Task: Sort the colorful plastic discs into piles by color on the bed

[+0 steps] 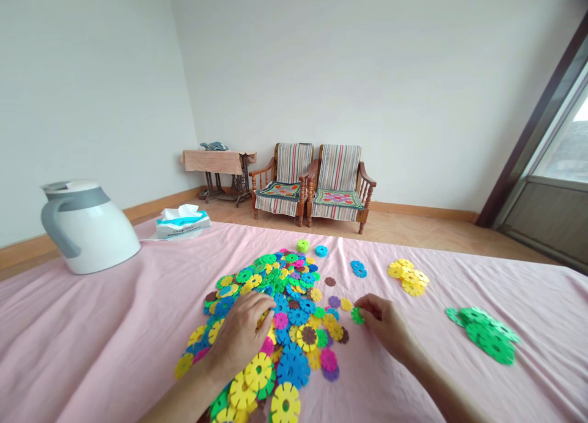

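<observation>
A big heap of plastic snowflake discs [293, 369] in blue, yellow, green, pink, purple and brown spreads over a pink cloth. My left hand [245, 328] is over the heap with its fingers curled down into it. Yellow shows between thumb and fingers, but whether a disc is gripped there is hidden. At the heap's right edge, my right hand [383, 322] pinches a small green snowflake disc [357, 315] between thumb and fingertips. Loose discs lie close by, among them a yellow disc [346, 304] and a purple disc [334, 302].
On the right lie separate groups of green discs [489, 334], yellow discs [408, 276] and blue discs [359, 269]. Behind the heap stand small lime-green [302, 245] and blue [321, 251] stacks. A white jug [98, 233] and a tissue box [182, 224] stand left on the pink cloth [151, 325].
</observation>
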`<state>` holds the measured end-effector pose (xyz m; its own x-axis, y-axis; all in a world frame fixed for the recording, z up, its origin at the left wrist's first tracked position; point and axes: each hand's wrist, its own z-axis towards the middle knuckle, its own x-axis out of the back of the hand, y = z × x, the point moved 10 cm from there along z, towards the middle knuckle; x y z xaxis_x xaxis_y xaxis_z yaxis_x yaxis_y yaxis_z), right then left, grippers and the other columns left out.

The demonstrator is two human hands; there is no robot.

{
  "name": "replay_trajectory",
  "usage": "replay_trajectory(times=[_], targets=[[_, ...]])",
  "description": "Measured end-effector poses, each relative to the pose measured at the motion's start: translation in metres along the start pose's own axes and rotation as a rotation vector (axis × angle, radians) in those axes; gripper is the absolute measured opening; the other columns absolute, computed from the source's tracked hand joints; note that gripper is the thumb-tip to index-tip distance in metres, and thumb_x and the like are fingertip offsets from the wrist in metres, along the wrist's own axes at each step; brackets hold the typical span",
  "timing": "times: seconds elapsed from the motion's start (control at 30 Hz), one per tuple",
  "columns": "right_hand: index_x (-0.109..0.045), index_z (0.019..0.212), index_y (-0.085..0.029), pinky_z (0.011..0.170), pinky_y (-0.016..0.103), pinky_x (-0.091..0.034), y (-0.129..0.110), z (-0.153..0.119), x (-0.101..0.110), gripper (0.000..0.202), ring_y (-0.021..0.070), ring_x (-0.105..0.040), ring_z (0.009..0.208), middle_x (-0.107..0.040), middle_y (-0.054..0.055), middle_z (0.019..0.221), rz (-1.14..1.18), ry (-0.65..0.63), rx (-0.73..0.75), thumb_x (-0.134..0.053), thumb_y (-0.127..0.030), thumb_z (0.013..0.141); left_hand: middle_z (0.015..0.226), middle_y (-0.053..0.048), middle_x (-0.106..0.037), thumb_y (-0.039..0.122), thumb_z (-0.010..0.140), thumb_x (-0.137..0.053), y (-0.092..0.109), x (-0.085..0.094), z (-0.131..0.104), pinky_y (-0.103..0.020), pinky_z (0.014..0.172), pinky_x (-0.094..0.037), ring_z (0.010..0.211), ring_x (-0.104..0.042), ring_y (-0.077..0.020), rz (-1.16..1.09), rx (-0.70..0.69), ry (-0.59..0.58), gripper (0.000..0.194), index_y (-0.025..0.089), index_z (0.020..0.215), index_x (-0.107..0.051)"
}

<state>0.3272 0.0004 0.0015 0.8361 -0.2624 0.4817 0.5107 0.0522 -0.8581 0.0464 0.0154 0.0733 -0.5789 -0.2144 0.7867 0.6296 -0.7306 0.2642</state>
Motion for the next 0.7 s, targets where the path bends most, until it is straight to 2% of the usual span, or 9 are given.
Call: replay_trajectory(times=[0.2,0.37,0.5,0.7], targets=[[-0.067,0.067,-0.019,0.051,0.024,-0.034,-0.001,-0.004,-0.005,0.021,0.0133,-0.051,0.055,-0.058,-0.002,0.055,-0.056,-0.063,0.003,-0.049,-0.027,0.071,0.093,-0.003,-0.068,0.015,0.088,-0.051,0.0,0.002,0.0,-0.037,0.087,-0.051,0.093,-0.062,-0.0201,-0.002,0.0,0.009,0.015,0.021,0.093,-0.064],[-0.069,0.07,-0.02,0.059,0.028,-0.04,-0.003,-0.003,-0.005,0.02,0.0158,-0.055,0.061,-0.063,0.001,0.064,-0.122,-0.02,0.035,-0.05,-0.027,0.072,0.094,-0.003,-0.068,0.015,0.089,-0.051,0.001,0.002,0.0,-0.037,0.087,-0.051,0.093,-0.062,-0.0199,-0.017,0.001,0.002,0.016,0.02,0.093,-0.065],[-0.069,0.078,-0.021,0.065,0.031,-0.045,-0.02,-0.01,-0.01,0.022,0.018,-0.06,0.068,-0.066,0.004,0.074,-0.187,0.023,0.133,-0.048,-0.026,0.077,0.094,-0.003,-0.069,0.013,0.088,-0.051,0.005,0.004,0.001,-0.037,0.086,-0.052,0.092,-0.062,-0.0195,-0.035,-0.016,0.005,0.017,0.02,0.092,-0.066],[-0.067,0.103,-0.023,0.08,0.035,-0.047,-0.059,-0.031,-0.037,0.025,0.0222,-0.06,0.092,-0.066,0.007,0.097,-0.219,-0.031,0.339,-0.05,-0.026,0.085,0.097,-0.003,-0.07,0.013,0.087,-0.054,0.012,0.003,0.001,-0.039,0.09,-0.051,0.096,-0.062,-0.0196,-0.065,-0.063,-0.009,0.019,0.021,0.096,-0.069]])
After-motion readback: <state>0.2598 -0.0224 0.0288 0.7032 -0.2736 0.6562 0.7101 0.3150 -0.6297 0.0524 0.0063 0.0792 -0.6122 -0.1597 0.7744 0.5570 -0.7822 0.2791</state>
